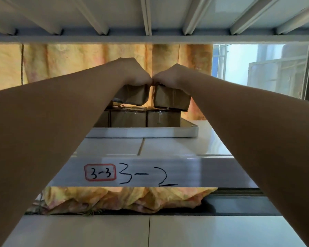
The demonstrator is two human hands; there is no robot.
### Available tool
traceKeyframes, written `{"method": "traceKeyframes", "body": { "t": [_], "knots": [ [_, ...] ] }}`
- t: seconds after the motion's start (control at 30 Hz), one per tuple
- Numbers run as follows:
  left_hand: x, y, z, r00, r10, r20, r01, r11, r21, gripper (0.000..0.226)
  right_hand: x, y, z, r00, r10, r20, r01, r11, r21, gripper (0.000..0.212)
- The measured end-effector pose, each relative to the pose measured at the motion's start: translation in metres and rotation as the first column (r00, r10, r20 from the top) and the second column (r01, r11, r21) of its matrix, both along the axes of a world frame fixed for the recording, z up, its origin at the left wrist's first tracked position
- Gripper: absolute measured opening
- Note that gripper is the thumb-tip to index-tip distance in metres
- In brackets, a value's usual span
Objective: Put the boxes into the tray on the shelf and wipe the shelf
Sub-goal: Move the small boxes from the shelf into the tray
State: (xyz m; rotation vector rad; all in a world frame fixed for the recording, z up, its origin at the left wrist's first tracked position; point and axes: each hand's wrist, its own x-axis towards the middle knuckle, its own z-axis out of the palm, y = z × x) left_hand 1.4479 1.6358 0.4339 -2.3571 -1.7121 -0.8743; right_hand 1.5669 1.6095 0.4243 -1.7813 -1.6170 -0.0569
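A white tray point(143, 134) sits at the back of the middle shelf point(168, 147). In it stand brown cardboard boxes in a lower row point(128, 118), point(163, 118). Both my arms reach over the shelf. My left hand point(132, 72) grips a brown box point(134, 95) from above, and my right hand point(173, 75) grips a second brown box point(171, 99) beside it. The two held boxes are side by side on top of the lower row; the left one is tilted slightly. My knuckles touch in the middle. My fingers are hidden behind the boxes.
The shelf's front edge carries a label "3-3" point(100, 172) and handwritten "3-2" point(146, 175). The shelf above point(150, 39) hangs low over my hands. A yellow curtain point(78, 57) hangs behind; a window point(266, 72) is at the right. A lower shelf point(150, 230) lies below.
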Motion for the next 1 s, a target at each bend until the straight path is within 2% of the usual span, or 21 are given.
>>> {"method": "traceKeyframes", "body": {
  "t": [0.1, 0.23, 0.4, 0.53, 0.6, 0.67, 0.8, 0.87, 1.0],
  "knots": [
    [0.002, -0.003, 0.003, 1.0, -0.015, 0.015, 0.015, 1.0, -0.02, 0.051, 0.005, 0.007, 0.001, 0.999, -0.009, -0.042, 0.011, 0.999, 0.037, 0.031],
    [0.005, 0.002, 0.004, 0.996, 0.052, -0.069, -0.049, 0.998, 0.043, 0.052, 0.007, 0.02, 0.001, 0.999, -0.01, -0.047, 0.013, 0.999, 0.048, 0.034],
    [0.011, 0.009, -0.003, 0.988, 0.081, -0.129, -0.076, 0.996, 0.045, 0.055, 0.017, 0.031, -0.002, 1.0, -0.002, -0.021, 0.003, 0.997, 0.082, 0.037],
    [0.009, 0.001, -0.001, 0.988, 0.091, -0.128, -0.087, 0.995, 0.04, 0.059, 0.03, 0.036, -0.004, 0.968, 0.105, -0.229, -0.09, 0.993, 0.077, 0.064],
    [0.004, -0.002, 0.002, 0.985, 0.108, -0.133, -0.104, 0.994, 0.035, 0.061, 0.036, 0.034, -0.009, 0.929, 0.164, -0.331, -0.156, 0.986, 0.052, 0.07],
    [-0.002, -0.005, 0.004, 0.984, 0.116, -0.131, -0.117, 0.993, 0.004, 0.065, 0.043, 0.034, -0.013, 0.883, 0.212, -0.419, -0.208, 0.976, 0.057, 0.068],
    [-0.016, -0.004, 0.005, 0.983, 0.132, -0.129, -0.14, 0.989, -0.057, 0.065, 0.052, 0.035, -0.019, 0.764, 0.295, -0.574, -0.201, 0.954, 0.223, 0.058],
    [-0.022, -0.001, 0.002, 0.984, 0.141, -0.111, -0.15, 0.985, -0.082, 0.066, 0.054, 0.036, -0.022, 0.742, 0.312, -0.593, -0.21, 0.949, 0.236, 0.058],
    [-0.027, 0.002, -0.004, 0.986, 0.139, -0.088, -0.149, 0.982, -0.114, 0.076, 0.057, 0.04, -0.025, 0.778, 0.334, -0.533, -0.274, 0.943, 0.19, 0.057]
  ]
}}
